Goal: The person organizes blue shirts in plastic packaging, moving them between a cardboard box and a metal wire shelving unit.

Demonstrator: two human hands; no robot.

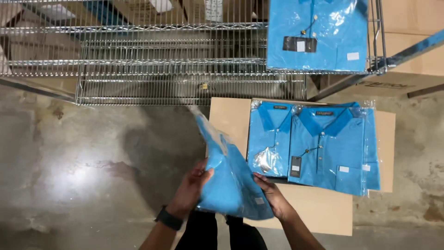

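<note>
Left hand [192, 187]: fingers curled, thumb on top, gripping left edge of bagged blue shirt [226, 178]. Right hand [273, 196]: fingers partly spread, supporting right underside. Shirt held tilted above floor [83, 162], just left of cardboard sheet [319, 210] bearing two bagged shirts [323, 148].

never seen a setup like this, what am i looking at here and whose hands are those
There is one picture, taken by a camera worn on a person's head, looking down at their own two bare hands. The left hand, with a black wristband, and the right hand together hold a folded blue polo shirt in a clear plastic bag. Beside it, two more bagged blue shirts lie on a flat sheet of brown cardboard on the concrete floor. Above stands a metal wire rack with another bagged blue shirt on it.
</note>
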